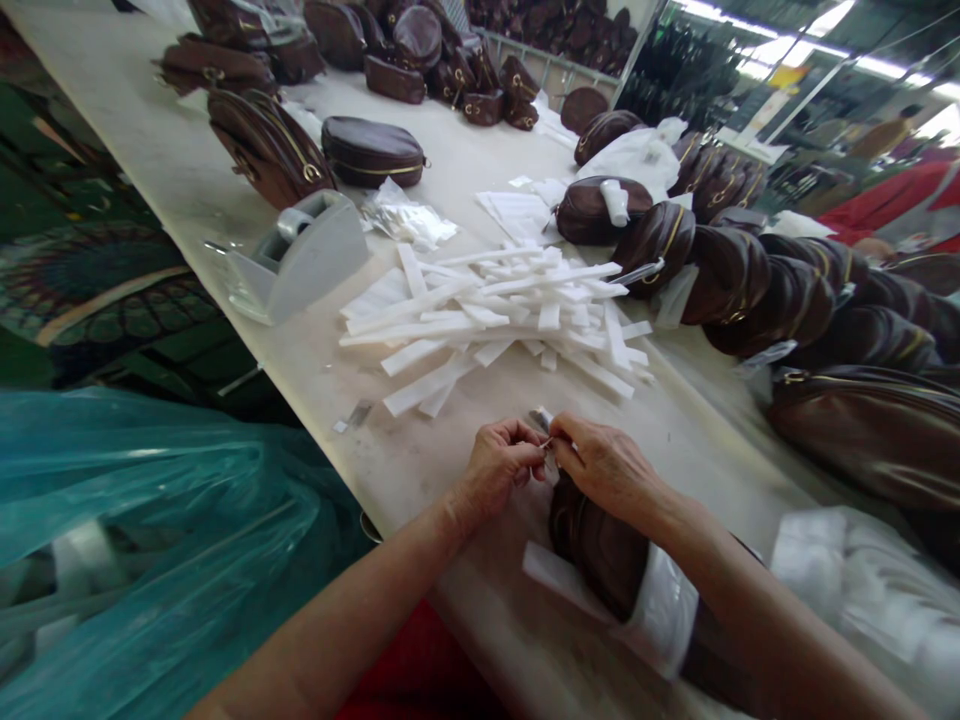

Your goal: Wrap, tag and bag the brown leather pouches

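My left hand (pixel 511 458) and my right hand (pixel 596 462) meet over the table, fingertips pinched together on something small and thin that I cannot make out. Just under my right hand lies a dark brown leather bag (pixel 600 545), partly hidden by that hand and forearm. A white foam strip (pixel 562 578) and a clear plastic wrap (pixel 667 610) are around the bag's near side. Beyond my hands spreads a loose heap of white foam strips (pixel 495 310).
A tape dispenser (pixel 315 250) stands at the table's left edge. Brown bags (pixel 750 275) line the right side, and more bags (pixel 375 150) sit at the far end. A teal plastic bag (pixel 172 520) hangs at the left. At the far right is a person in red (pixel 900 205).
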Motion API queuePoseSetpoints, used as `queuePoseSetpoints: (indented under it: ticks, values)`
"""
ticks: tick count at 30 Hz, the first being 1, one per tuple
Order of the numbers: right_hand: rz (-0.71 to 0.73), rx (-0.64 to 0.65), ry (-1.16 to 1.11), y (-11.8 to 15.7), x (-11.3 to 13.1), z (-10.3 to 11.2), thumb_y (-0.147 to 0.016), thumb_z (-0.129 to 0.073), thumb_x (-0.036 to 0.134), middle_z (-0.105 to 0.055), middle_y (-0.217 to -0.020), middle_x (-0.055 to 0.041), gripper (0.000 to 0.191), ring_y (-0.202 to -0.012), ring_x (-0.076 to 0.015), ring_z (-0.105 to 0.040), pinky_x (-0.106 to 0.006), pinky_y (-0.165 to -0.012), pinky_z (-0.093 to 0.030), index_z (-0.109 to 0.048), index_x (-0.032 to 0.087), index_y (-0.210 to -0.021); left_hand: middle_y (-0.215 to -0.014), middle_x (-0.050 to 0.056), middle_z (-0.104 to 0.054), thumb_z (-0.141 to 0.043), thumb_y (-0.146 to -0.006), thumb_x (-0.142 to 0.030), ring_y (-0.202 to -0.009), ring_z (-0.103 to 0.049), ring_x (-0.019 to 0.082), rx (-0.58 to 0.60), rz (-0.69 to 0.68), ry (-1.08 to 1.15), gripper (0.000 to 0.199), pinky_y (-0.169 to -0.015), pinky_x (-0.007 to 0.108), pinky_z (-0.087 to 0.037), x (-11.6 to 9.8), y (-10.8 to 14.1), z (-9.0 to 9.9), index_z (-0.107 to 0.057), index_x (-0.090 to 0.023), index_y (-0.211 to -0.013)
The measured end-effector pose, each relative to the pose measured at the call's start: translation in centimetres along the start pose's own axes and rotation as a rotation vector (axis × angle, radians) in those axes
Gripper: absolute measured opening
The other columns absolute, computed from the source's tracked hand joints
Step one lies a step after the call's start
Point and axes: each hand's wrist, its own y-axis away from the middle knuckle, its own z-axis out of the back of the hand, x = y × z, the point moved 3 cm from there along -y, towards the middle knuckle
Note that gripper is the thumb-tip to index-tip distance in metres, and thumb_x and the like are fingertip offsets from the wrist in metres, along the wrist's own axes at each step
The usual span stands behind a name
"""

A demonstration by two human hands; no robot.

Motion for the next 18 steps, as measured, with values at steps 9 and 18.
queuePoseSetpoints:
  ticks: [9, 18]
  values:
    - [0.0, 0.027, -0.024, 0.11, -0.24, -0.02, -0.089, -0.041, 0.019, -0.061, -0.076, -0.0027, 0.016, -0.068, -0.0146, -0.054, -0.023, -0.06, -0.03, -0.057, 0.019, -0.085, -0.043, -0.002, -0.052, -0.063, -0.053, -0.018, -0.032, -0.036, 0.004, 0.002, 0.002, 0.045, 0.015, -0.036, 0.016, -0.017, -0.14, 0.15, -0.05, -0.053, -0.013, -0.062]
    - [0.032, 0.026, -0.041, 0.02, -0.42, -0.06, -0.085, -0.043, 0.016, -0.062, -0.076, -0.0031, 0.016, -0.066, -0.0131, -0.052, -0.023, -0.06, -0.031, -0.059, 0.017, -0.082, -0.056, 0.001, -0.057, -0.067, -0.05, -0.024, -0.04, -0.043, 0.006, 0.096, 0.085, 0.171, 0.023, -0.038, 0.016, -0.02, -0.32, -0.14, 0.04, -0.051, -0.014, -0.064]
